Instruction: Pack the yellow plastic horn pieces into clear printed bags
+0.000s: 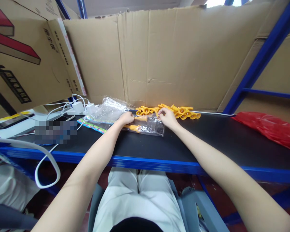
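My left hand (126, 118) and my right hand (166, 117) meet over a clear plastic bag (149, 128) lying on the black shelf top (207, 138). Between the two hands I grip a yellow plastic piece (141, 118) at the bag's mouth. Another yellow piece (134, 128) lies inside the bag. A pile of several yellow cone-shaped pieces (181, 111) sits just behind my right hand, against the cardboard wall (174, 58).
Crumpled clear bags (107, 109) and colourful printed strips (93, 125) lie to the left, beside white chargers and cables (78, 106). A red plastic bag (270, 129) lies at the right. A blue frame edge (145, 161) and a blue post (263, 58) border the shelf.
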Motion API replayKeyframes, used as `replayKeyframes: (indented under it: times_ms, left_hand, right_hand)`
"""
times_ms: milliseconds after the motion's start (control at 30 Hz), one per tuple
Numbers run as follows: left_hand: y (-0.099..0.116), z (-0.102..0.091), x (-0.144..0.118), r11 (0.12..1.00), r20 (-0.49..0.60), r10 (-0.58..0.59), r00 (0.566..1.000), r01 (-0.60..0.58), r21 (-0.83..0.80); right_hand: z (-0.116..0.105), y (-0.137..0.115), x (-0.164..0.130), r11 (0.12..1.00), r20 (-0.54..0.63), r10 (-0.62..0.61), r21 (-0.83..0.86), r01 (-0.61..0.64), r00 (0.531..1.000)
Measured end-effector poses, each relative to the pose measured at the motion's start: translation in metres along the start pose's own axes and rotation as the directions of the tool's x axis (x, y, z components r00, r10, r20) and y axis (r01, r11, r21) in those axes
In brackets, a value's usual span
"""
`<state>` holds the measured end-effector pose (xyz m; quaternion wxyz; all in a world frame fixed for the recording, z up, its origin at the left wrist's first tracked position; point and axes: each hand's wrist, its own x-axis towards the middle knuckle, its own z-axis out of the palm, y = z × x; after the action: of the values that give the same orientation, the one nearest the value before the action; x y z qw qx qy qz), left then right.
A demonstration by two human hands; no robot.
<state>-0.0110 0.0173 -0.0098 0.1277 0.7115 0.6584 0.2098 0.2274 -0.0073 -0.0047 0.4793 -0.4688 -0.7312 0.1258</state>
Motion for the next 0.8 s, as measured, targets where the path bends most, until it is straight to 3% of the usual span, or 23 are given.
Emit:
replayKeyframes:
  times_ms: [67,133,233,367,533,667,800]
  left_hand:
    - [-0.001,-0.002,0.0,1.0,-0.008,-0.019,1.0,0.019,0.015]
    - [-0.002,-0.003,-0.001,0.999,-0.023,-0.034,0.999,0.034,0.025]
    - [-0.003,-0.005,-0.001,0.997,-0.026,-0.055,0.998,0.056,0.045]
    - [-0.004,-0.006,0.0,0.994,-0.011,-0.071,0.997,0.071,0.081]
    - [-0.005,-0.005,0.001,0.992,-0.02,-0.061,0.998,0.063,0.106]
    - [-0.005,-0.005,0.001,0.992,-0.033,-0.055,0.998,0.058,0.116]
    - [-0.005,-0.005,0.001,0.991,-0.03,-0.046,0.998,0.05,0.125]
  right_hand:
    - [-0.01,0.011,0.005,0.99,-0.131,-0.06,-0.136,0.043,0.99]
    - [-0.017,0.021,0.007,0.967,-0.16,-0.083,-0.25,0.041,0.984]
    - [-0.02,0.034,0.007,0.908,-0.021,-0.006,-0.419,-0.003,1.0]
    - [-0.017,0.038,0.004,0.801,0.186,0.125,-0.598,0.012,0.974]
    - [-0.014,0.032,0.0,0.772,0.226,0.159,-0.635,0.022,0.961]
    - [-0.012,0.027,-0.002,0.768,0.162,0.125,-0.64,0.008,0.979]
    - [-0.009,0.027,-0.003,0.689,0.195,0.075,-0.719,0.09,0.978]
